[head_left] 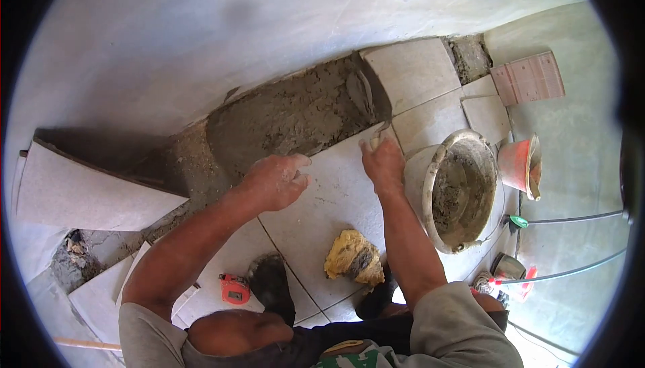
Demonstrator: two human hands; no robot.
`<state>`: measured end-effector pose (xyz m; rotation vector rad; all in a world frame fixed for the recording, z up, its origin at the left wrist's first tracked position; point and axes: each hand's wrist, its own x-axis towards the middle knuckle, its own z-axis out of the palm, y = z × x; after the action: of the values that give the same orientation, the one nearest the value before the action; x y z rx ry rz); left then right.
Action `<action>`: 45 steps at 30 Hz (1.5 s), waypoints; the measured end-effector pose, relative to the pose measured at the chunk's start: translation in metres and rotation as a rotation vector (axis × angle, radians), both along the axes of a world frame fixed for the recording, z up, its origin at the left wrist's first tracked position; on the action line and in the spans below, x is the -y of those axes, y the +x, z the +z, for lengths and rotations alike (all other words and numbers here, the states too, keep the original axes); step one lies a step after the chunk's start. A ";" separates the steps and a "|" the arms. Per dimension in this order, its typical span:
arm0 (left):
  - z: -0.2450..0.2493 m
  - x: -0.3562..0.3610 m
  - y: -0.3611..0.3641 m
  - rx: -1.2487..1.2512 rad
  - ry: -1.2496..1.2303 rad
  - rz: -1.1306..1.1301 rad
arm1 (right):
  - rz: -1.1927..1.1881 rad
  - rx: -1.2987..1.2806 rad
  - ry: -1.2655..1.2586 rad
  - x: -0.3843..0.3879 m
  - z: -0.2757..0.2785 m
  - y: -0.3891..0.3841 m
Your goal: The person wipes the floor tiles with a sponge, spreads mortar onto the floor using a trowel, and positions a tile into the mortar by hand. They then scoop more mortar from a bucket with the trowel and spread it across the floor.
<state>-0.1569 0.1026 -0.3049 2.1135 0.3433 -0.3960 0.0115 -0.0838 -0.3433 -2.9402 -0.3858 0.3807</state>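
Wet grey mortar (289,113) fills a gap in the floor along the wall, between laid pale tiles. My right hand (383,160) is wrapped round the handle of a trowel (364,89), whose blade rests at the mortar's right end, beside a laid tile (413,72). My left hand (275,183) hovers over the near edge of the mortar, fingers curled loosely and apart, with nothing in them. A bucket (463,193) with mortar inside stands right of my right forearm.
A loose large tile (94,190) leans at the left wall. A yellow sponge (354,258) and a red tape measure (235,289) lie near my feet. A red bucket (516,164), a reddish tile piece (529,78) and a green-headed tool (518,221) are on the right.
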 end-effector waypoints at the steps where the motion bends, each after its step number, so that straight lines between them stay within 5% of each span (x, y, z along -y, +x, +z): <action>1: -0.001 0.002 0.000 0.007 -0.012 -0.007 | -0.004 -0.008 -0.007 0.003 -0.002 0.000; 4: -0.003 0.005 0.002 0.003 -0.011 -0.007 | 0.020 -0.099 -0.072 0.005 -0.001 0.010; 12: 0.001 0.006 0.007 -0.043 -0.009 -0.033 | -0.037 -0.144 0.282 0.006 0.013 0.013; 22: -0.003 0.005 0.005 -0.017 0.001 -0.032 | -0.144 -0.294 0.106 0.001 -0.005 0.034; 25: -0.009 0.005 0.001 -0.022 -0.002 -0.033 | 0.054 0.065 0.014 0.006 -0.026 0.037; 30: -0.010 0.006 0.001 0.006 0.035 -0.041 | -0.109 -0.391 0.226 -0.021 0.004 0.036; 40: -0.006 0.006 0.001 0.016 0.085 -0.032 | 0.223 -0.234 0.056 -0.027 -0.008 -0.001; 45: -0.016 0.007 -0.004 0.001 0.098 -0.076 | 0.043 -0.173 0.089 -0.019 0.008 0.023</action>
<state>-0.1612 0.0956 -0.3205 2.2273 0.2876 -0.4302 0.0344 -0.0649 -0.3350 -2.7890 -0.4315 0.6027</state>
